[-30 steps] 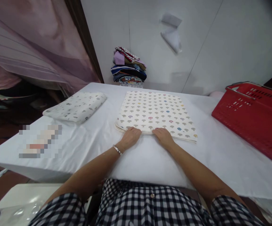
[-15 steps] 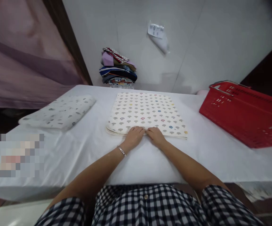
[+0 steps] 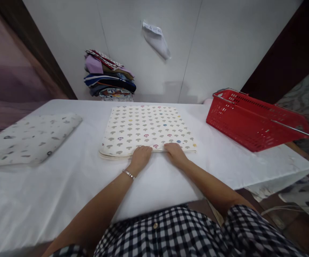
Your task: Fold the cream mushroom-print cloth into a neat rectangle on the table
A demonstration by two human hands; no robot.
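A cream folded cloth [image 3: 149,125] with a small mushroom print lies flat in front of me, its layers stacked along the near edge. My left hand [image 3: 141,157], below a silver bracelet, grips that edge left of its middle, fingers on top and thumb hidden. A short way to the right, my right hand [image 3: 176,154] is closed on the same edge with curled fingers. Between the two hands a short stretch of the edge shows.
Another pale printed cloth [image 3: 34,139] lies folded at the left of the white-covered table [image 3: 71,200]. On the right stands a red plastic basket [image 3: 240,121] with metal handles. A stack of folded clothes [image 3: 109,76] is beyond the far edge, by the wall.
My hands have moved apart along the near edge, from almost touching at its middle. The view has turned to the right, showing more of the basket's side.
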